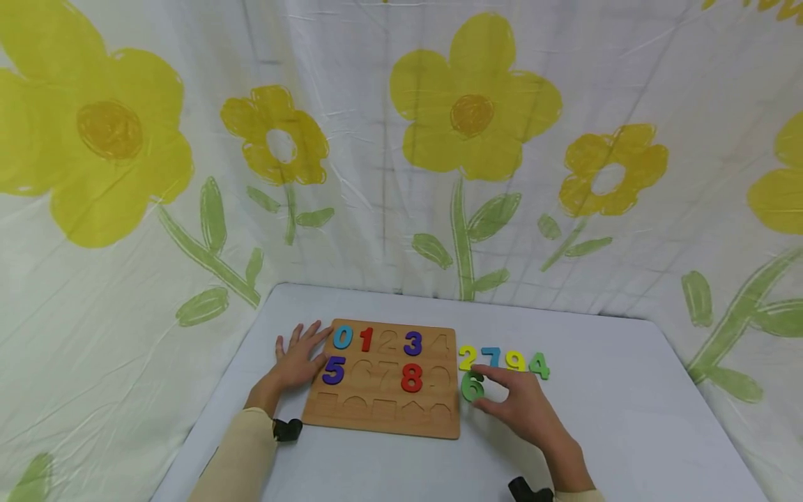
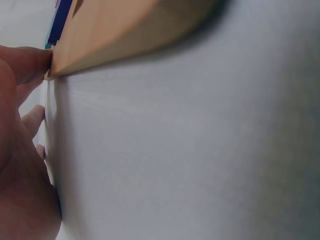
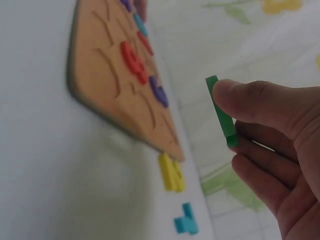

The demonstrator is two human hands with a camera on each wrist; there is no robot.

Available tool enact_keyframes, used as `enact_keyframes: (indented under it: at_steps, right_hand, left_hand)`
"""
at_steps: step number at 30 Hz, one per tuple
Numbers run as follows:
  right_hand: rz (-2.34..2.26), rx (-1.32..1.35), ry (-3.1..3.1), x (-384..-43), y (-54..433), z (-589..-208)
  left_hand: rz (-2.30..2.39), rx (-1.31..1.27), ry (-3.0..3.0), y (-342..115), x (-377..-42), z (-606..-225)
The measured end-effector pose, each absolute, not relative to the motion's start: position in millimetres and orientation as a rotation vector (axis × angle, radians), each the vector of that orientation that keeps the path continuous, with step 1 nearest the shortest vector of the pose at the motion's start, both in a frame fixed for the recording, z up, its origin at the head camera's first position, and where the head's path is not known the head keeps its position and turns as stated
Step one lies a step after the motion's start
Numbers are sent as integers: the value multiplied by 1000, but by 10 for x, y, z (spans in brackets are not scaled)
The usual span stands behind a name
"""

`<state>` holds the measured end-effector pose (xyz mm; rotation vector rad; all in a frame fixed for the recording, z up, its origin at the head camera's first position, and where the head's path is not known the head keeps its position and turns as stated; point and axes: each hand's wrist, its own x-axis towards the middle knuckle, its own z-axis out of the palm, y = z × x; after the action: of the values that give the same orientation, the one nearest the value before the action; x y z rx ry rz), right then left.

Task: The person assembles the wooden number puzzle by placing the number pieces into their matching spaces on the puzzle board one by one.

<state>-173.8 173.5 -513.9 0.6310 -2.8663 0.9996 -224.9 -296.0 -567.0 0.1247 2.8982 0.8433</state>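
Between the thumb and fingers of my right hand (image 1: 523,404) is a green number 6 (image 1: 472,387), held up off the table in the right wrist view, where the green piece (image 3: 221,111) shows edge-on. It overlaps the area just right of the wooden number board (image 1: 383,416). My left hand (image 1: 297,362) lies with spread fingers along the board's left edge, thumb touching its side. In the board sit a light blue 0 (image 1: 342,337), a red 1 (image 1: 366,339), a purple 3 (image 1: 413,343), a purple 5 (image 1: 334,370) and a red 8 (image 1: 411,378); other recesses show bare wood.
Right of the board, in a row on the white table (image 1: 627,418), lie a yellow 2 (image 1: 467,357), a blue 7 (image 1: 491,356), a yellow 9 (image 1: 515,360) and a green 4 (image 1: 539,366). A flowered curtain (image 1: 351,230) hangs behind the table's far edge.
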Motion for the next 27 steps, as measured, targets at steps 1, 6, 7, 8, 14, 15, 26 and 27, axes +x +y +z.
enact_keyframes:
  at_steps: [1,6,7,8,14,15,26,27]
  right_hand:
    - [991,646,-2862,-1759,1711,-5111]
    - [996,735,-2820,-1864,1563,-4972]
    - [1001,760,-2802,-1884,1532,-4946]
    - [1012,778,-2790,-1900,1498,-4917]
    - [1072,867,-2725,-1992,1296,-4751]
    - [1080,881,-2714,-2005,1265,-4729]
    - [1150,1016,-2653,-2145,933,-4574]
    - [1157,1029,-2644,-2157,898,-4563]
  left_hand:
    - [845,124,2897,-2963,-2249,-5673]
    - [851,124,2896,-2960,-2244,-5672]
    - [850,124,2896,-2959,-2243,-5670]
    - [848,123,2896,-2956,-2240,-5665]
    - [861,123,2902,-2944,-2232,-5636]
    - [866,125,2905,-2945,-2233,-5635]
    - [851,122,2886,-2969,-2258,-5687]
    - [852,120,2887,-2971,-2259,-5689]
